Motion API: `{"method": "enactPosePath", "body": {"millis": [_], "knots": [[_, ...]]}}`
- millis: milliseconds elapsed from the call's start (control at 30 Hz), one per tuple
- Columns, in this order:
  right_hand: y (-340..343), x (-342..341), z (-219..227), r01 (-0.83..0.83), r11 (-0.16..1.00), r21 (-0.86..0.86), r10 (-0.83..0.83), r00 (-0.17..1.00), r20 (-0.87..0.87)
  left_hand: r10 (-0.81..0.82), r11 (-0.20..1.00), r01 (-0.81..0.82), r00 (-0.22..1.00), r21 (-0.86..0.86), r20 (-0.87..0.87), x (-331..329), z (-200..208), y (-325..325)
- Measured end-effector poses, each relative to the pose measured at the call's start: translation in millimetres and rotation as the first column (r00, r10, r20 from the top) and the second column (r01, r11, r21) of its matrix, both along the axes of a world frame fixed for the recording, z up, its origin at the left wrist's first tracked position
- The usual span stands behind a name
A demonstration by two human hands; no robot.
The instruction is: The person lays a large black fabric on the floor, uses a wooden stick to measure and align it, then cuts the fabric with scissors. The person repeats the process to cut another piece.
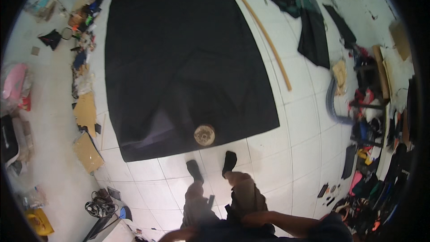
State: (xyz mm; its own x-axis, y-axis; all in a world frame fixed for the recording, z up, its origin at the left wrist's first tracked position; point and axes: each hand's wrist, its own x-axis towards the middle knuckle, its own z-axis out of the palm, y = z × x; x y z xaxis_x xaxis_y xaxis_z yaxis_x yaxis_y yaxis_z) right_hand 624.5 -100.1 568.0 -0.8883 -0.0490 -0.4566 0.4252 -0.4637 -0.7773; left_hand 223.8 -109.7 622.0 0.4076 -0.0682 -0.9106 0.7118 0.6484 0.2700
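A large black cloth (pixel 179 67) lies spread over the tiled floor ahead of me. On its near edge, in front of my feet, rests a round brown-and-tan disc (pixel 204 135) with a small mark at its middle. My right hand (pixel 254 218) is low by my right thigh, against my trousers, with its fingers not clear. Only a bit of my left hand (pixel 181 234) shows at the lower edge, near my waist. A small grey strip (pixel 211 201) stands out between my legs; what it belongs to I cannot make out.
A long wooden strip (pixel 264 31) lies right of the cloth. Piled odds and ends (pixel 83 58) and a cardboard piece (pixel 88 152) line the left side. A cluttered shelf (pixel 369 121), a grey hose (pixel 332 103) and dark hanging fabric (pixel 313 38) are on the right.
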Motion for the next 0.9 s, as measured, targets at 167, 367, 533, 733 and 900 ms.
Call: {"method": "enactPosePath", "body": {"millis": [167,367,533,733,900], "knots": [[35,-57,-63,-0.382,0.920,-0.087,0.373,0.922,-0.108,0.073,0.997,-0.072,0.997,0.015,-0.031,0,-135,-14],[231,-71,-311,-0.117,0.883,0.454,-0.253,0.697,0.671,0.356,0.728,-0.341,0.930,0.595,0.098,-51,-355,79],[318,-8,-467,-0.379,0.225,0.898,-0.752,0.518,0.407,0.854,0.310,-0.625,0.515,0.717,0.080,-144,-447,188],[362,26,-537,-0.458,0.031,0.888,-0.629,0.682,0.374,0.891,0.399,-0.651,0.440,0.646,-0.108,-255,-568,114],[366,51,-515,-0.663,0.270,0.698,-0.545,0.492,0.678,0.999,-0.037,-0.832,-0.014,0.553,0.046,-307,-627,106]]}}
